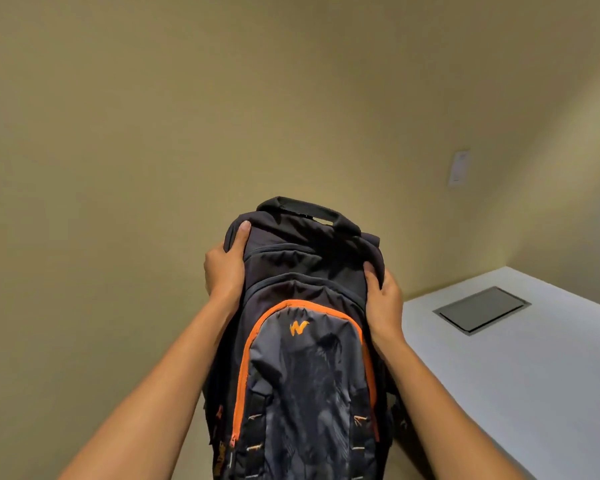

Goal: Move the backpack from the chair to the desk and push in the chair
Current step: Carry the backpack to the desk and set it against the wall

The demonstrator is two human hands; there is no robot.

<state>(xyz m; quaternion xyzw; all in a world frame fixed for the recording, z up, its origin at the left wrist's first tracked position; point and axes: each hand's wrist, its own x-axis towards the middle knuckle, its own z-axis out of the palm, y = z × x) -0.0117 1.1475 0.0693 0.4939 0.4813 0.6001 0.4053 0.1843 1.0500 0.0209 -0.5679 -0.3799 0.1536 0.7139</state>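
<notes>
A dark navy backpack (302,341) with orange zipper trim and an orange logo fills the lower middle of the head view, held up in the air in front of a beige wall. My left hand (224,268) grips its upper left side, thumb on top. My right hand (383,303) grips its upper right side. The white desk (520,382) lies to the right of the backpack and lower. The chair is out of view.
A grey rectangular cable hatch (482,311) is set flush in the desk top near its far end. A white wall plate (459,168) sits on the wall above the desk. The beige wall (153,133) spans the background.
</notes>
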